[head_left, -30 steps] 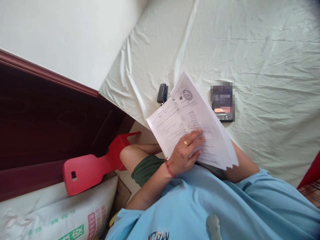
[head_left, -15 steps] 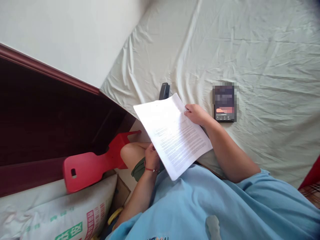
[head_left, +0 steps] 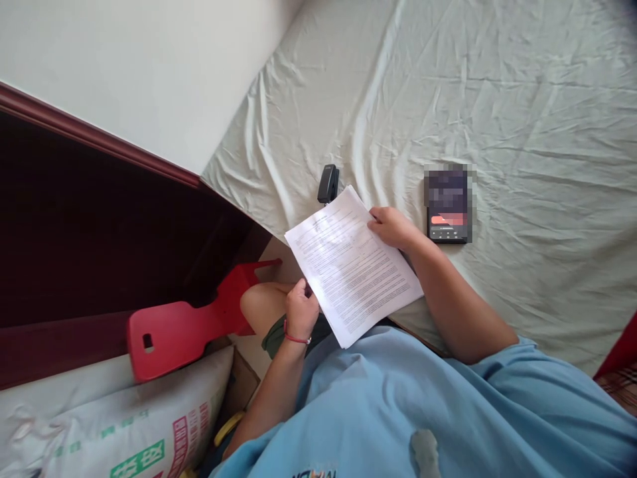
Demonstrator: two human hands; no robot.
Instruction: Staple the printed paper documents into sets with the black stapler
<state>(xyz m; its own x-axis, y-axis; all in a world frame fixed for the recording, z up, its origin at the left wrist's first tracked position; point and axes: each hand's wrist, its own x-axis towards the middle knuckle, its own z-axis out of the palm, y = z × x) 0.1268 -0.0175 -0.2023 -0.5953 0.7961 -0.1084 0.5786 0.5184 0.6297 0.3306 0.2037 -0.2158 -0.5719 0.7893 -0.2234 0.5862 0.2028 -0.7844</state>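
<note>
A stack of printed papers (head_left: 355, 272) lies tilted over my lap and the front edge of the bed. On its right side, my right hand (head_left: 393, 227) grips the sheets near the upper corner, thumb on top and fingers tucked underneath. My left hand (head_left: 301, 312), with a red bracelet at the wrist, is closed right at the left edge of the stack. A dark spot shows by its thumb, and what those fingers hold, if anything, cannot be made out. Just beyond the papers' top edge rests a black stapler (head_left: 327, 184) on the bedsheet.
A phone (head_left: 448, 229) with a lit, partly blurred screen lies on the pale wrinkled bedsheet (head_left: 527, 146). To the left are a red plastic chair (head_left: 169, 335), a printed white sack (head_left: 129, 425) and a dark wooden panel (head_left: 99, 232). A white wall rises beyond.
The top sheet's far left corner has come down and right, so the stack lies flatter and more stapler shows. My left hand has moved up slightly and out from under the edge.
</note>
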